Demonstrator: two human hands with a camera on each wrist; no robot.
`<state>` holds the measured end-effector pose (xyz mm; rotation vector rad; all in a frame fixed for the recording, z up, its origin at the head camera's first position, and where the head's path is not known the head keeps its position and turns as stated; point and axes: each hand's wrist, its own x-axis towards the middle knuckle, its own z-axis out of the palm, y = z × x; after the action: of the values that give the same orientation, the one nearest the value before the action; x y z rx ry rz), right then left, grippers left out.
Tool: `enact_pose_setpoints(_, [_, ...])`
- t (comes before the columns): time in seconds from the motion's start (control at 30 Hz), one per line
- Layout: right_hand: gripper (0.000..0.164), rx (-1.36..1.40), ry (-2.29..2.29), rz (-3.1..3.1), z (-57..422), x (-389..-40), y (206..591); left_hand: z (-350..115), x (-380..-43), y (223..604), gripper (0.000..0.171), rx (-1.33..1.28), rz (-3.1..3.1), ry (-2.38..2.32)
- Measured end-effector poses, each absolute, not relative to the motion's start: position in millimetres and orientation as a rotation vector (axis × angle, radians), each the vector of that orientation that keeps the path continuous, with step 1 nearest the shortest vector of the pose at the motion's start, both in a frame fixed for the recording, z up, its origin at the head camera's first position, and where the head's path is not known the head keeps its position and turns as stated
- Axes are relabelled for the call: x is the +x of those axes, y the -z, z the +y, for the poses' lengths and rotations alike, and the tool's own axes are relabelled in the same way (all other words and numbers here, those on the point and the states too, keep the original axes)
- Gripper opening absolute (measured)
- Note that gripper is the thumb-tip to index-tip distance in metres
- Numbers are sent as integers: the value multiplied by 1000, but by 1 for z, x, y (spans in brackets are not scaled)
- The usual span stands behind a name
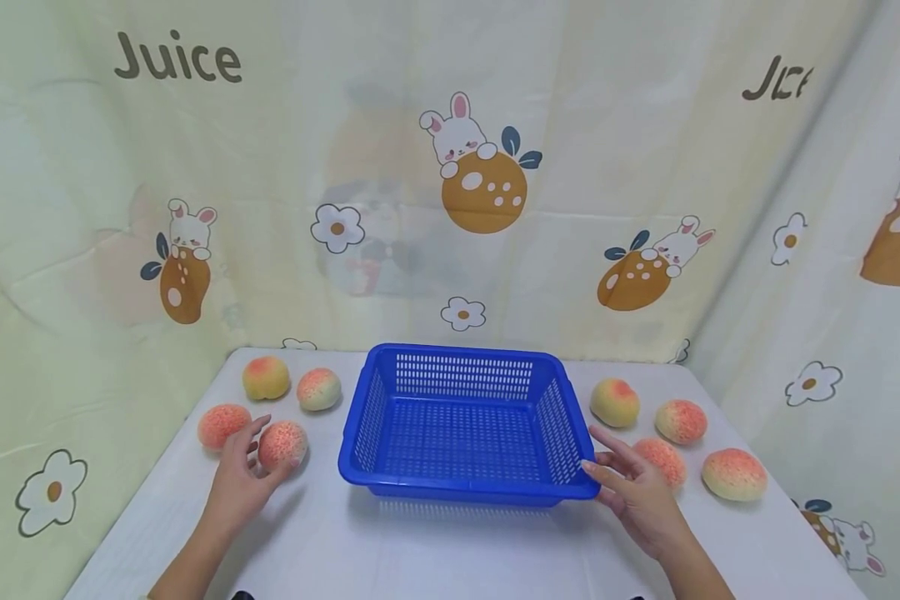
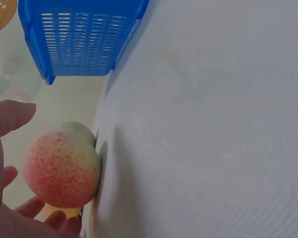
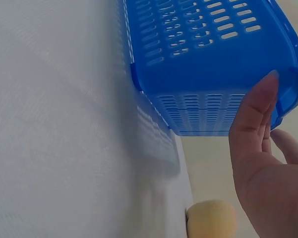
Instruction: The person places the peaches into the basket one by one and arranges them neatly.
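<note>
A pink-speckled peach [image 1: 282, 446] lies on the table's left side, in front of my left hand [image 1: 245, 483]. The fingers are spread around it; in the left wrist view the thumb stands clear of the peach [image 2: 62, 169] and the fingertips are close to its side. Whether they touch it I cannot tell. A blue plastic basket [image 1: 465, 483] with slotted walls sits mid-table. At its near right corner is my right hand [image 1: 641, 496], with thumb at the rim and index finger extended beside the wall. The right wrist view shows the thumb against the basket [image 3: 198, 69].
Left of the basket lie a yellow peach [image 1: 266, 379], a pale pink peach [image 1: 318, 389] and a redder peach [image 1: 223, 427]. To its right are a yellow peach [image 1: 615, 402] and pink peaches [image 1: 681, 422], one partly behind my right hand. A printed curtain [image 1: 390, 283] surrounds the white table [image 1: 450, 558].
</note>
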<state>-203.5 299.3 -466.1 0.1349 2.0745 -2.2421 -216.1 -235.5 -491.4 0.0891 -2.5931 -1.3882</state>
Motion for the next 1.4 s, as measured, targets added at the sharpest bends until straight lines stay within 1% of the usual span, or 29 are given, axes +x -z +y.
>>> enact_pose_setpoints(0.33, [79,62,2191,1967,305,-208,461,-241,-221,493,88,126,-2635,1468])
enact_pose_setpoints(0.7, [67,-118,2209,1804,317,-214,464,-241,-226,492,89,198,-2679,1529])
enact_pose_setpoints(0.97, [74,-85,2207,1785,319,-216,465,-243,-230,495,88,195,-2677,1569])
enact_pose_setpoints(1.4, [74,-82,2219,1765,319,-216,466,-246,-233,501,84,225,-2680,1606])
